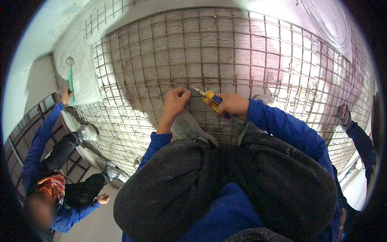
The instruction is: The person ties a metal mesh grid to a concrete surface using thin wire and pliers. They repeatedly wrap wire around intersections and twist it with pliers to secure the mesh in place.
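My right hand [231, 105] is closed around yellow-and-blue handled pliers [213, 98]. Their metal jaws point left towards my left hand [177, 99], whose thumb and forefinger are pinched together at the steel bar mesh [211, 63]. A short thin wire [189, 88] shows at those fingertips; how far it runs is too small to tell. The jaws lie close to the fingertips, just below a doubled row of bars. My shoes stand at the mesh, below and beside my hands.
At the left a co-worker [45, 145] holds a green-handled hammer [70, 78] against the plastered wall [86, 63]. Another person's gloved hand [344, 116] is at the mesh on the right. Coiled wire [328, 27] lies at the upper right.
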Available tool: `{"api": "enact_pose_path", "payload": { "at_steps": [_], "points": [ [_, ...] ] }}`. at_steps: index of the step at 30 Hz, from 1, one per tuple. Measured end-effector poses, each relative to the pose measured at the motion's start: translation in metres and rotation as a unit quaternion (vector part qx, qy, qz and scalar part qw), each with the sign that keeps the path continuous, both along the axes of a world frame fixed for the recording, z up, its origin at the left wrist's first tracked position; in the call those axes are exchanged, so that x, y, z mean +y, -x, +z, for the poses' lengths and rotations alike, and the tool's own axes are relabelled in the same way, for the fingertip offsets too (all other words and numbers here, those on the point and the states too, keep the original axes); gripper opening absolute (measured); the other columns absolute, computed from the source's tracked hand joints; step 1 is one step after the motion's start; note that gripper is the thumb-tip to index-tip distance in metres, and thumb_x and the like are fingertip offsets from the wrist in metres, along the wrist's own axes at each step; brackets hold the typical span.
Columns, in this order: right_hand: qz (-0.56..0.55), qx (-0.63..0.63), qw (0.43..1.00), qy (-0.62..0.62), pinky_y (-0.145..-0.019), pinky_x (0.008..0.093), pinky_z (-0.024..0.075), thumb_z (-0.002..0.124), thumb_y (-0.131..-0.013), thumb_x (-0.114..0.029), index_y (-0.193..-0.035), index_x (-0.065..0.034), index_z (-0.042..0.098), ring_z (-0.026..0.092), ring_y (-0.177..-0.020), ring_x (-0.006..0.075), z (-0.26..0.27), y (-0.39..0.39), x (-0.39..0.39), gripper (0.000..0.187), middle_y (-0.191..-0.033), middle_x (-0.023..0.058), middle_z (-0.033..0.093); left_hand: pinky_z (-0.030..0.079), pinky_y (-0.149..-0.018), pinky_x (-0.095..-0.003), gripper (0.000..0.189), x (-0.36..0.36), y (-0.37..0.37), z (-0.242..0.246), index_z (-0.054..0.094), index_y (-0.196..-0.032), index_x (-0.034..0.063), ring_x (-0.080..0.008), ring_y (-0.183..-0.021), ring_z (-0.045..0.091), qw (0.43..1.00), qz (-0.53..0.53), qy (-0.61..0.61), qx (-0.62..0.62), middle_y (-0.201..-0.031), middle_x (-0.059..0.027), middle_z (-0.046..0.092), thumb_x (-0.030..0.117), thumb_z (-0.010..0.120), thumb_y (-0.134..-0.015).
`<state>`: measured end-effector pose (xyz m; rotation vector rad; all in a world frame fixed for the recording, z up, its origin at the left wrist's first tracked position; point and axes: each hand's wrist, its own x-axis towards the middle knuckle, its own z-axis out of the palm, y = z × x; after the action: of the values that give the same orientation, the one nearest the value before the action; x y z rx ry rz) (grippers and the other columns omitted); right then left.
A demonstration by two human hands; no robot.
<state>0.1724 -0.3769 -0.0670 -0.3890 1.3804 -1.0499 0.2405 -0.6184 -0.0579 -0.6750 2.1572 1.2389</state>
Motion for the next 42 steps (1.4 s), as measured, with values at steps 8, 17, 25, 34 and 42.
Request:
{"api": "enact_pose_path", "payload": {
  "at_steps": [8, 17, 25, 34, 42],
  "points": [
    [-0.049, -0.129, 0.988, -0.069, -0.061, 0.0283, 0.0544, 0.065, -0.073, -0.005, -0.117, -0.0095, 0.063, 0.058, -0.075, 0.0127, 0.006, 0.003, -0.008, 0.044, -0.091, 0.0029, 0.058, 0.047, -0.066, -0.0292, 0.027, 0.0, -0.001, 0.0, 0.068, -0.091, 0.0003, -0.0127, -0.07, 0.059, 1.0, 0.008, -0.015, 0.003, -0.077, -0.0043, 0.067, 0.026, 0.064, -0.087],
    [-0.014, -0.08, 0.994, -0.076, -0.065, 0.0286, 0.0573, 0.073, -0.072, -0.008, -0.119, -0.0103, 0.063, 0.06, -0.082, 0.0132, 0.019, 0.012, -0.012, 0.047, -0.092, 0.0026, 0.059, 0.045, -0.062, -0.0288, 0.024, 0.005, -0.002, 0.001, 0.068, -0.087, -0.0011, -0.0118, -0.065, 0.058, 0.999, 0.046, -0.008, 0.01, -0.07, -0.0045, 0.065, 0.023, 0.065, -0.086],
    [-0.022, -0.074, 0.994, -0.082, -0.064, 0.0279, 0.0557, 0.071, -0.072, -0.008, -0.117, -0.0075, 0.063, 0.06, -0.08, 0.0142, 0.023, 0.013, -0.013, 0.046, -0.094, 0.0051, 0.06, 0.046, -0.062, -0.0289, 0.023, 0.006, -0.002, 0.003, 0.068, -0.088, -0.0014, -0.0117, -0.066, 0.059, 0.999, 0.046, -0.003, 0.014, -0.071, -0.005, 0.066, 0.022, 0.066, -0.086],
    [0.017, 0.045, 0.999, -0.018, -0.064, 0.0304, 0.0485, 0.07, -0.067, -0.015, -0.114, -0.0091, 0.063, 0.06, -0.075, 0.0151, 0.018, 0.017, -0.009, 0.047, -0.084, 0.0055, 0.063, 0.047, -0.064, -0.0294, 0.026, 0.005, -0.001, 0.002, 0.068, -0.091, -0.0002, -0.0126, -0.067, 0.059, 0.999, 0.032, 0.001, 0.011, -0.073, -0.0047, 0.066, 0.025, 0.065, -0.086],
    [0.019, 0.021, 0.999, -0.037, -0.067, 0.0334, 0.0495, 0.066, -0.065, -0.013, -0.11, -0.0077, 0.063, 0.062, -0.074, 0.0187, 0.018, 0.018, -0.009, 0.046, -0.086, 0.0087, 0.065, 0.046, -0.064, -0.0293, 0.025, 0.005, -0.001, 0.002, 0.069, -0.091, 0.0004, -0.0124, -0.068, 0.059, 1.0, 0.03, 0.003, 0.0, -0.074, -0.0046, 0.066, 0.025, 0.065, -0.087]
  ]
}}
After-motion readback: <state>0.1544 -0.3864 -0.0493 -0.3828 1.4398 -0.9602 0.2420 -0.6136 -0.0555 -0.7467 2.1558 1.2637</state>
